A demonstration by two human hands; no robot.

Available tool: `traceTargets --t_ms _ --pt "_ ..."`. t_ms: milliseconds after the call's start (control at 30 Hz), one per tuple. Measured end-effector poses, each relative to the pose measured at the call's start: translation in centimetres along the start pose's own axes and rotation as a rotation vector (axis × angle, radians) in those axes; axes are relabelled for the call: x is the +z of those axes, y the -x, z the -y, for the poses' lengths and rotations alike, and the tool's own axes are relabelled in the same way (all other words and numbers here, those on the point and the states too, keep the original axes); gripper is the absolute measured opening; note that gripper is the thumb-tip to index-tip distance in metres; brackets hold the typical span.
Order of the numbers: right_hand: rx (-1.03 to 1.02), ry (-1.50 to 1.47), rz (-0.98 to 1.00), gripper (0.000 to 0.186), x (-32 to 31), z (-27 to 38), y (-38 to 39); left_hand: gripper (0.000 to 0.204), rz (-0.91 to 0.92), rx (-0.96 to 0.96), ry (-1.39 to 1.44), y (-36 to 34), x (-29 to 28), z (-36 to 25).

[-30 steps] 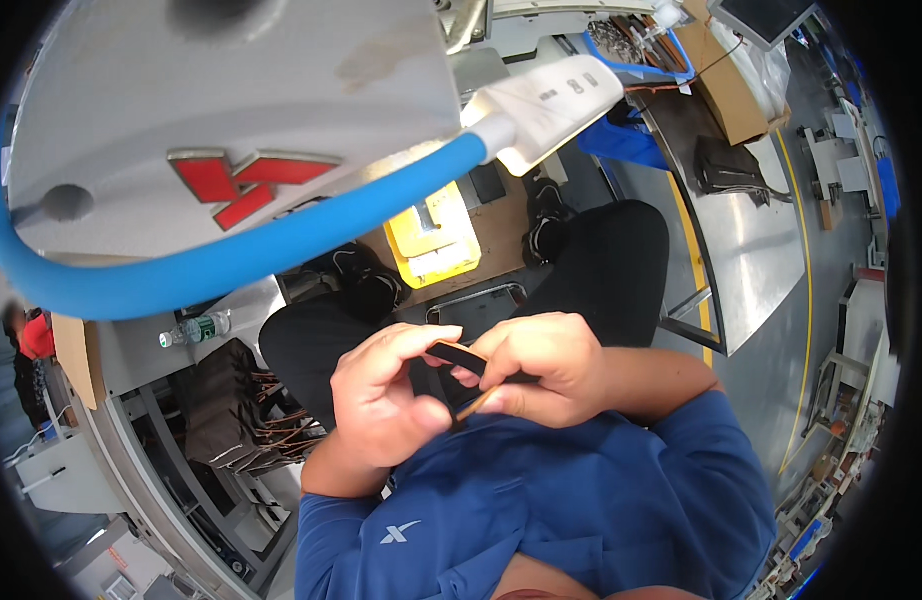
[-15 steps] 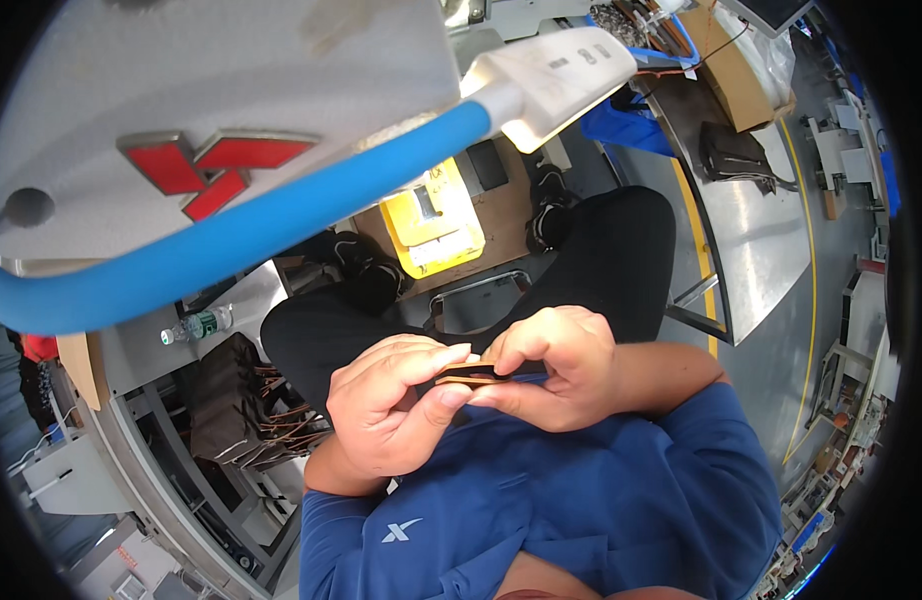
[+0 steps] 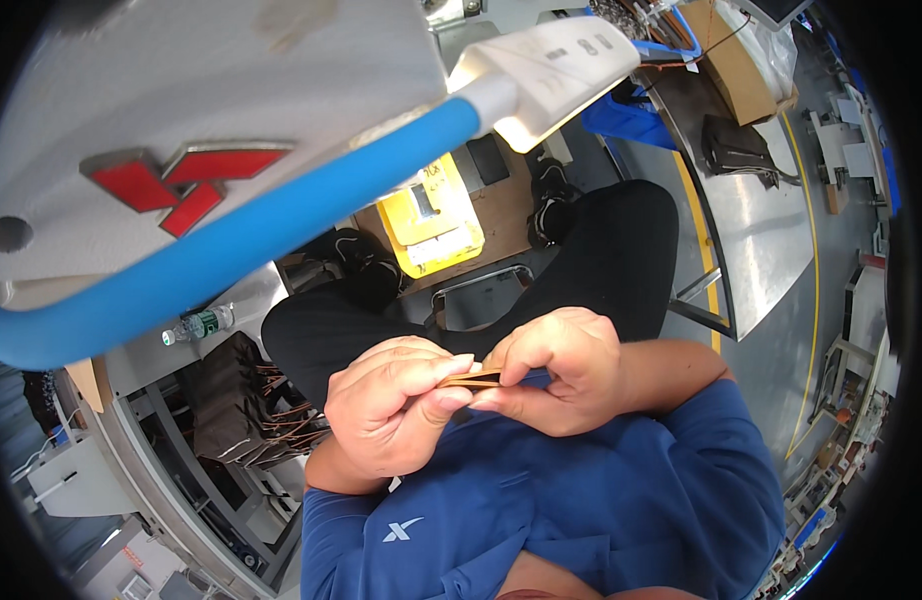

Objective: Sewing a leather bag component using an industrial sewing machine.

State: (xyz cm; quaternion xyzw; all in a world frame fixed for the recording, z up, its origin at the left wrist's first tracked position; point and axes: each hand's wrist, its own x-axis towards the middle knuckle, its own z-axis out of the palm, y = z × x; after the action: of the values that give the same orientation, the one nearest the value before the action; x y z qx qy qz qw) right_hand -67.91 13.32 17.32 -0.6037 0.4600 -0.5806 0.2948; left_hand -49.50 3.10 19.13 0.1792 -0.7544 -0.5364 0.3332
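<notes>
Brown-edged strip (image 3: 473, 382) sits pinched by closed left hand (image 3: 389, 405) and right hand (image 3: 563, 372); aligning its layers seems the step, next calling for even pressure.

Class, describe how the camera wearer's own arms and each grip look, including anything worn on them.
The left grip and right grip are ungloved human hands; no rings or watch show. The forearms are uncovered below short blue sleeves. The matching shirt bears a small pale mark.

A head-worn fisheye looks down from near above the hands (image 3: 562, 378).
</notes>
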Motion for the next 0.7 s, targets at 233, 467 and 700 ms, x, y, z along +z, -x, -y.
traceTargets --t_ms 233,467,700 --pt "-0.014 0.004 -0.001 0.031 0.3 -0.1 0.0 0.019 0.006 0.004 0.014 0.0 0.0 0.0" --pt "-0.09 0.052 -0.108 0.028 1.0 -0.1 -0.5 0.014 -0.004 0.056 0.059 0.1 0.1 0.3" --pt "-0.235 0.211 0.165 0.038 0.2 -0.8 -1.0 0.016 -0.062 0.108 0.24 0.1 0.4 0.8"
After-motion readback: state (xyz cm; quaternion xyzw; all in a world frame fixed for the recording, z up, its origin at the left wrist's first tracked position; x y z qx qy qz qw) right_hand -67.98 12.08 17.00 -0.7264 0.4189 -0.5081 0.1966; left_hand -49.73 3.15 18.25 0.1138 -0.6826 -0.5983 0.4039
